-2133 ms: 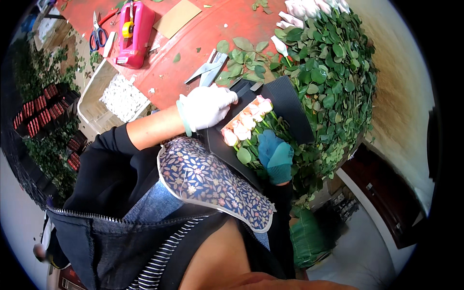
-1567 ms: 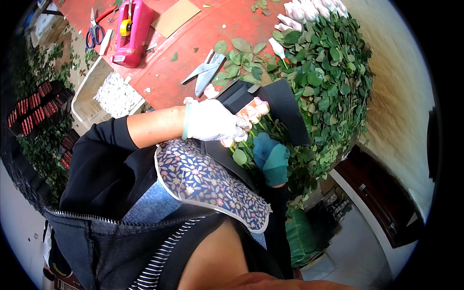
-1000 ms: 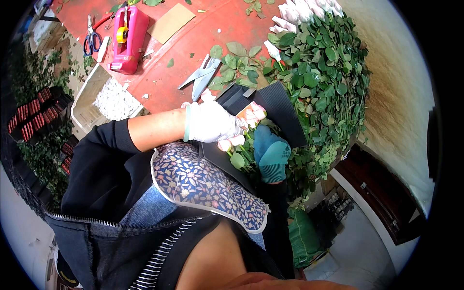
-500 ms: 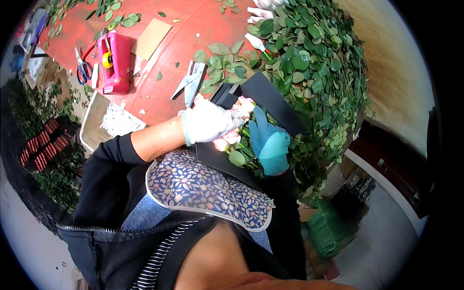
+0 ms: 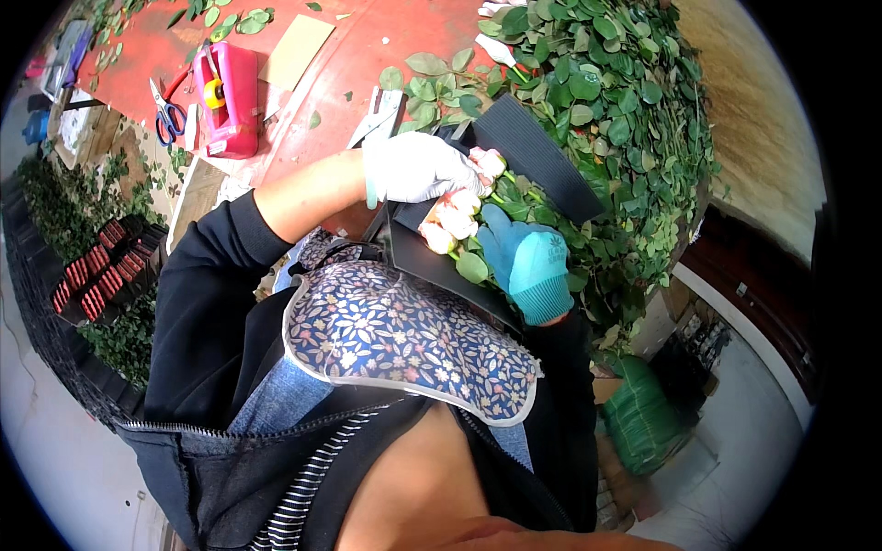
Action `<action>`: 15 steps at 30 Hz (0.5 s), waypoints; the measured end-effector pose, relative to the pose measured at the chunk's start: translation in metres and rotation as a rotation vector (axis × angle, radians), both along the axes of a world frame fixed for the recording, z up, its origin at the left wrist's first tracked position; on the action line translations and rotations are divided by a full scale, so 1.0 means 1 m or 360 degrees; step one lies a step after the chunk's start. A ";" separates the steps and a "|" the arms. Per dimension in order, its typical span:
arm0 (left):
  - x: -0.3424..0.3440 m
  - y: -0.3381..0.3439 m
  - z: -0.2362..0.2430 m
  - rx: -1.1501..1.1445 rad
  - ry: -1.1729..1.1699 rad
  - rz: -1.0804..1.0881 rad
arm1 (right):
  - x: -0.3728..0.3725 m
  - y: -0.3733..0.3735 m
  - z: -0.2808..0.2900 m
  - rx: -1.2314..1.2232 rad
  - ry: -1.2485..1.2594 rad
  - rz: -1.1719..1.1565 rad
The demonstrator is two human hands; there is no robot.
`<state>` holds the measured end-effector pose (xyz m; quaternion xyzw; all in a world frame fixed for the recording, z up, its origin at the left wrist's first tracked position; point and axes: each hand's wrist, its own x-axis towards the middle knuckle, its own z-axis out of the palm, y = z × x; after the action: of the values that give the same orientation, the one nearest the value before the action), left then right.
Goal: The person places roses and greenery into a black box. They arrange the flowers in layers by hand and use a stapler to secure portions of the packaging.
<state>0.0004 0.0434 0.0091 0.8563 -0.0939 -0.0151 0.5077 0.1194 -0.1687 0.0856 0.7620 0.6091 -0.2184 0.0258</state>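
Several pale pink roses (image 5: pixel 452 219) with leafy green stems lie in a black ridged holder (image 5: pixel 537 156) in front of my body. My left hand (image 5: pixel 424 168), in a white glove, reaches over the holder's left side with its fingers bent and closed at an upper rose (image 5: pixel 488 163); its fingertips are partly hidden. On the stems, just right of the lower blooms, rests my right hand (image 5: pixel 528 262) in a teal and blue glove. Its fingers are stretched out and a little apart, and the thumb is hidden.
Leafy stems (image 5: pixel 606 119) are heaped on the right. The red table (image 5: pixel 358 55) bears a silver stapler-like tool (image 5: pixel 378 118), a pink tape dispenser (image 5: pixel 231 106), scissors (image 5: pixel 167 115) and a cardboard piece (image 5: pixel 299 50). A green sack (image 5: pixel 643 418) stands low right.
My left hand has shifted up from the lower roses, which now show more fully. The right hand stays on the stems. The whole view has shifted slightly.
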 end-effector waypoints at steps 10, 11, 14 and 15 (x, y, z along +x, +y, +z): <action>-0.001 -0.016 -0.002 -0.0085 -0.0235 0.0058 | -0.011 -0.008 -0.002 -0.0010 0.0060 0.0074; 0.001 -0.016 0.001 -0.0136 -0.0239 0.0054 | -0.009 -0.010 -0.009 -0.0064 0.0013 0.0114; 0.005 -0.018 -0.013 -0.0247 -0.0371 0.0065 | -0.012 0.001 -0.008 -0.0200 -0.0053 0.0177; 0.007 -0.018 -0.014 -0.0289 -0.0248 0.0038 | -0.013 0.002 -0.005 -0.0228 -0.0070 0.0167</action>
<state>0.0072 0.0257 -0.0046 0.8063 -0.1240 0.0662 0.5745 0.1060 -0.1663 0.0801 0.7297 0.6304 -0.2431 0.1051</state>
